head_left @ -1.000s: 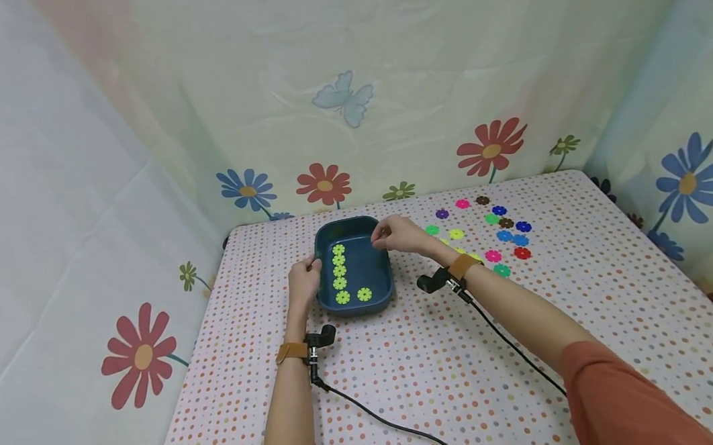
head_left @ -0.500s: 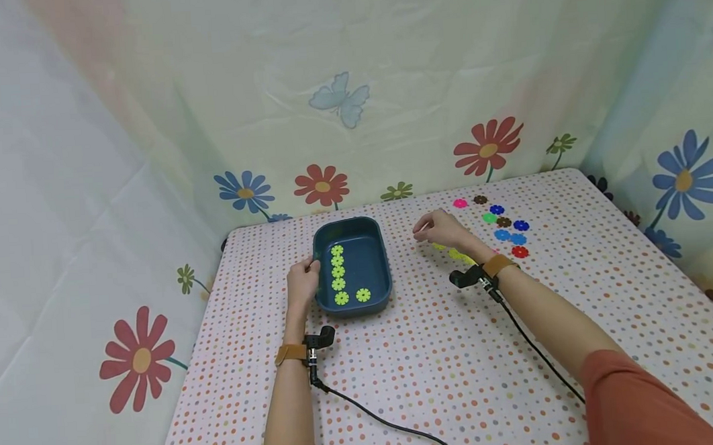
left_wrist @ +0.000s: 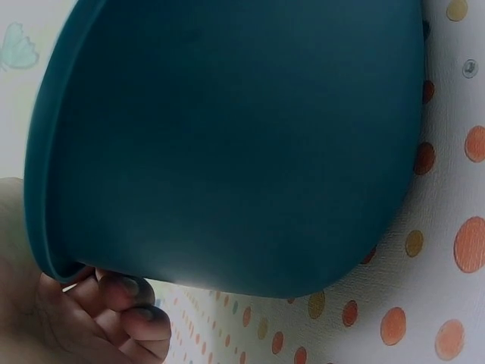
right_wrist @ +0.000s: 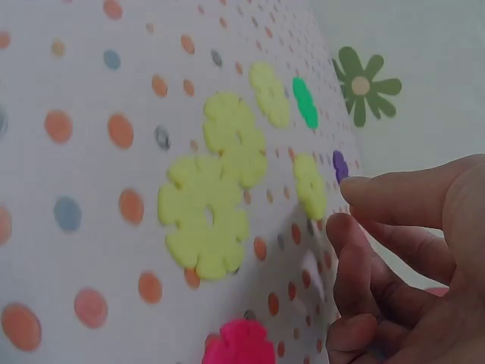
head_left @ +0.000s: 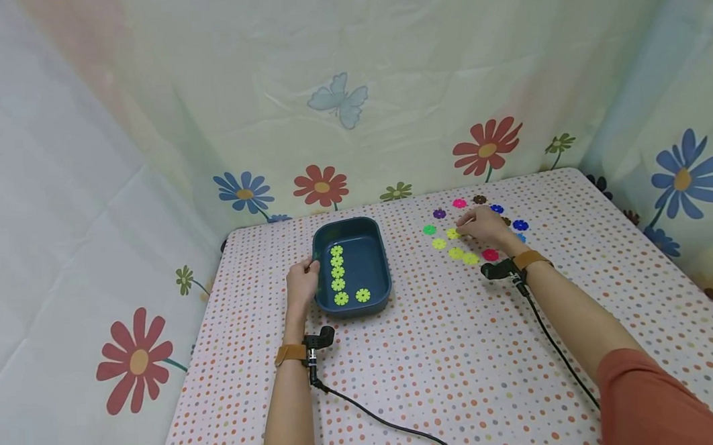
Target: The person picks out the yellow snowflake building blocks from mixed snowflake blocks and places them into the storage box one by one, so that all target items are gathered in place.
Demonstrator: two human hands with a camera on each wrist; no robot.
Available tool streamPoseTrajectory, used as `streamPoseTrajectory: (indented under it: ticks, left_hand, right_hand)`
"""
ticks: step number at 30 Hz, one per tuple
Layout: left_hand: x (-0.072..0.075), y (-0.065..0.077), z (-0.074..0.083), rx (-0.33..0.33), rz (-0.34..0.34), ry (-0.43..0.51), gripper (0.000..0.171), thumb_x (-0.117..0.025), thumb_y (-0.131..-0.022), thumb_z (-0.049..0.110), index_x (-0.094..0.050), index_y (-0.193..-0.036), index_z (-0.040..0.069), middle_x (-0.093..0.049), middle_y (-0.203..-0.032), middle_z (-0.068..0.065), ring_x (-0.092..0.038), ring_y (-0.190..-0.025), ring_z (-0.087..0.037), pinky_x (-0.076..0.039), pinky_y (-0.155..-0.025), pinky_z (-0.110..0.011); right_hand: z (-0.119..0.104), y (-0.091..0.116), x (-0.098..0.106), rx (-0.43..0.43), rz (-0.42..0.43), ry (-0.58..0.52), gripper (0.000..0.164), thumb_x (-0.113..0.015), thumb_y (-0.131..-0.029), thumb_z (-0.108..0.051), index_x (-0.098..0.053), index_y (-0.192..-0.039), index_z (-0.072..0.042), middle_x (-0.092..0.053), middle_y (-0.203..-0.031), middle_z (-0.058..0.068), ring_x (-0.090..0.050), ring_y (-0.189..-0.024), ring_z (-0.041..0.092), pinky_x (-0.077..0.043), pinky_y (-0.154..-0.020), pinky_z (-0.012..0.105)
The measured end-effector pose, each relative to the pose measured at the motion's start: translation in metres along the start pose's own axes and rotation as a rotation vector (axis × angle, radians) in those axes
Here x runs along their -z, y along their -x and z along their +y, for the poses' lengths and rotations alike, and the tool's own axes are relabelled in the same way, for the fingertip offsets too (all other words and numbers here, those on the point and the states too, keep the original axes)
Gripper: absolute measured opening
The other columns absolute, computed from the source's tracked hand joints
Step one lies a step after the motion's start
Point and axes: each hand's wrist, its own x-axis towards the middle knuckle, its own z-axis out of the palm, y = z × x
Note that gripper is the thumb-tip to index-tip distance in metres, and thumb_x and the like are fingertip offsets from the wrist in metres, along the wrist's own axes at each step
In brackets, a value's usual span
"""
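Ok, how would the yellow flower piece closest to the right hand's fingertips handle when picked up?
The yellow flower piece is probably light, being thin and small beside the right hand. Lying flat on the dotted tabletop, it may slide rather than roll if pushed. Its notched outline may aid grip.

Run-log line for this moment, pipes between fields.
left hand: grips blue tray | right hand: near yellow disc, not gripping it | in tray: six yellow discs | on table: assorted-colour discs

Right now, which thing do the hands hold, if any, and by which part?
The left hand holds the blue tray by its left rim; the right hand, near a yellow flower piece, holds nothing visible.
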Motion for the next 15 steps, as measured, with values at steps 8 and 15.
streamPoseTrajectory:
  ticks: [8, 15]
  left_hand:
    - [0.0, 0.001, 0.001, 0.013, 0.004, -0.008, 0.047, -0.051, -0.107, 0.025, -0.052, -0.146, 0.0, -0.058, -0.141, -0.019, -0.053, -0.13, -0.031, -0.046, -0.103, -0.048]
    - [0.0, 0.001, 0.001, 0.0, 0.002, -0.008, 0.046, -0.051, -0.107, 0.024, -0.052, -0.146, -0.001, -0.058, -0.14, -0.019, -0.055, -0.127, -0.029, -0.047, -0.1, -0.047]
  right_hand:
    - [0.01, -0.001, -0.001, -0.041, 0.018, 0.033, 0.037, -0.064, -0.098, -0.024, -0.065, -0.124, 0.002, -0.057, -0.128, 0.027, -0.054, -0.105, 0.035, -0.047, -0.081, 0.041]
    - [0.014, -0.005, -0.005, -0.015, 0.029, 0.037, 0.045, -0.073, -0.092, -0.03, -0.066, -0.122, 0.003, -0.061, -0.123, 0.025, -0.055, -0.099, 0.034, -0.046, -0.075, 0.039]
